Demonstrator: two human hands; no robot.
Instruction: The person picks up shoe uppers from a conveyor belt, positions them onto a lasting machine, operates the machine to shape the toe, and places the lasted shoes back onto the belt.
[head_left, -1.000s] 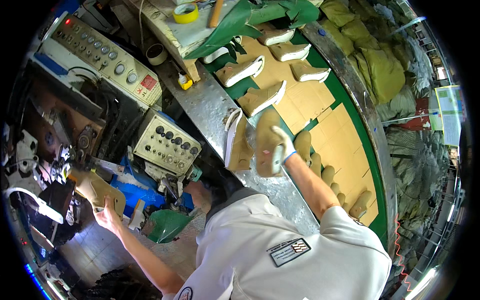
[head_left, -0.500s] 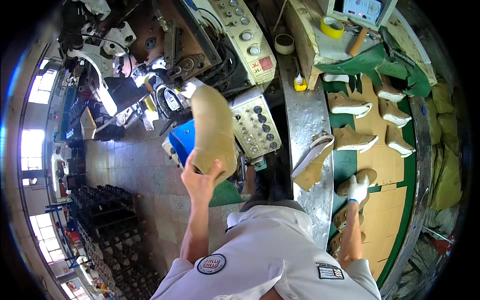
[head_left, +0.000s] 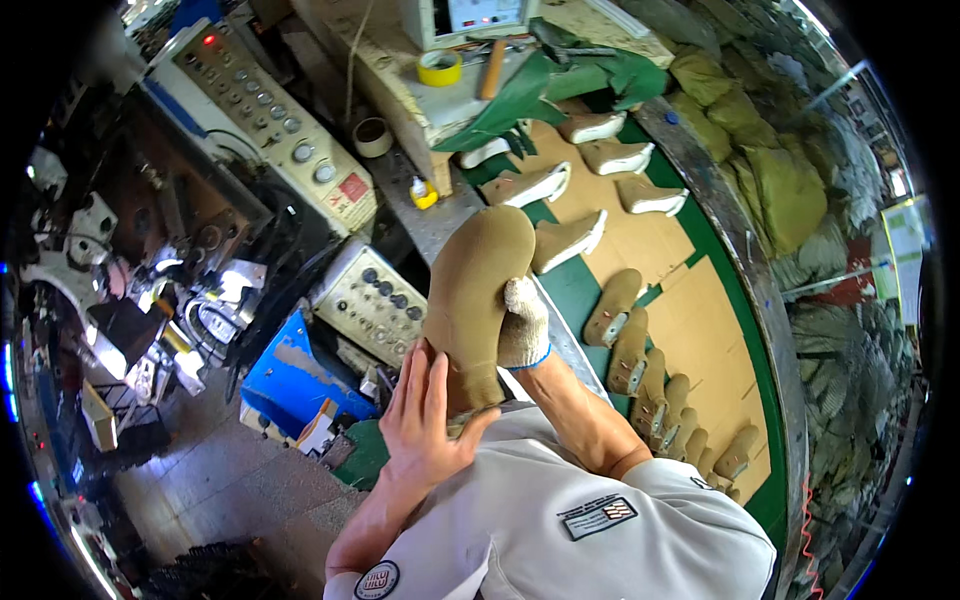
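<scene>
In front of my body is a tan shoe upper (head_left: 470, 270), its rounded toe pointing away from me and its narrower heel end toward my shirt. My bare left hand (head_left: 420, 415) holds the heel end, with its fingers along the left side and its thumb at the near edge. In a white knitted glove, my right hand (head_left: 525, 325) grips the upper's right side, thumb against the surface. What lies under the upper is hidden.
Right of me, a bench covered with cardboard (head_left: 710, 320) bears several tan shoes with white soles (head_left: 570, 240) and a row of tan shoe pieces (head_left: 628, 350). Yellow tape (head_left: 439, 68) lies on a shelf at the back. A control panel (head_left: 375, 300) and blue bin (head_left: 300, 370) stand left.
My right hand has left a tan shoe piece on the bench and now holds the upper. The left hand has brought it nearer my body. The view has turned right.
</scene>
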